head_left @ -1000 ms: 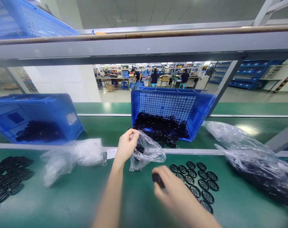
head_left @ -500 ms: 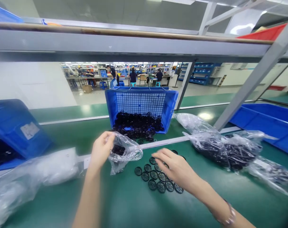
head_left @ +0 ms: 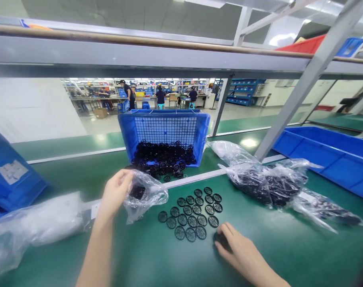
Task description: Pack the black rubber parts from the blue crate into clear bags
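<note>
My left hand (head_left: 117,191) is closed on the rim of a clear plastic bag (head_left: 150,193), which has black parts inside. My right hand (head_left: 236,249) is bent over a black wheel-like part (head_left: 223,240) on the green table, thumb and fingers on either side of it. Between the hands, several round black spoked parts (head_left: 192,221) lie flat in loose rows. Behind them a blue crate (head_left: 203,139) lies on its side, with a heap of similar black parts (head_left: 166,153) spilling from its open front.
Filled clear bags (head_left: 259,185) lie at the right, before a blue bin (head_left: 327,155). A white-filled bag (head_left: 55,219) and a tilted blue bin (head_left: 10,171) are at the left. A slanted metal post (head_left: 291,103) rises at the right. People work far behind.
My right hand has moved from above the rows down to their right side, around one part. More of the rows shows. My left hand still holds the bag. The whole view has shifted slightly.
</note>
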`<move>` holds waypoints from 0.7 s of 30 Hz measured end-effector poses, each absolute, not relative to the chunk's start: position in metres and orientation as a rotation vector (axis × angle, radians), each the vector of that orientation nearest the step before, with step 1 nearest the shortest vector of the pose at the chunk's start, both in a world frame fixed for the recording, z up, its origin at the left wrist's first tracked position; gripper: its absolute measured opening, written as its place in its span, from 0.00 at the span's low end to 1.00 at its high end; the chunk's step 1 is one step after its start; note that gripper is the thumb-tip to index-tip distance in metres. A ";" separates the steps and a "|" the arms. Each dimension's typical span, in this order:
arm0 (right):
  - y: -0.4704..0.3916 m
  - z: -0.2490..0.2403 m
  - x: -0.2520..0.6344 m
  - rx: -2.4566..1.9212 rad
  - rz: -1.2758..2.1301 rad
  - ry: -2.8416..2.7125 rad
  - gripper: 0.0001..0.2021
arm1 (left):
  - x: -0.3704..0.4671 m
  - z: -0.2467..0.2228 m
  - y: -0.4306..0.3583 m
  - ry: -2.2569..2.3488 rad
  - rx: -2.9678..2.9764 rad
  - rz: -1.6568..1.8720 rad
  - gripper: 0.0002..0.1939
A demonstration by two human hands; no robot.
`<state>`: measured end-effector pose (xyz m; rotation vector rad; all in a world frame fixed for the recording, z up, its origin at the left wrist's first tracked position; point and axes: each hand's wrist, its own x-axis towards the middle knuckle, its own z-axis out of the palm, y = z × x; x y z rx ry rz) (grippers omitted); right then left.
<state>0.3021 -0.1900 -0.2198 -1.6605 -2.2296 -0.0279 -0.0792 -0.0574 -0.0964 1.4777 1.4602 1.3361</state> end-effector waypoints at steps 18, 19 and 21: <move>-0.176 -0.216 0.276 -1.587 -0.081 -2.195 0.13 | -0.080 -0.098 -0.055 1.463 1.445 1.341 0.18; -0.176 -0.216 0.274 -1.582 -0.076 -2.203 0.13 | -0.080 -0.098 -0.055 1.470 1.446 1.343 0.18; -0.176 -0.216 0.271 -1.577 -0.065 -2.236 0.14 | -0.081 -0.098 -0.054 1.474 1.453 1.339 0.18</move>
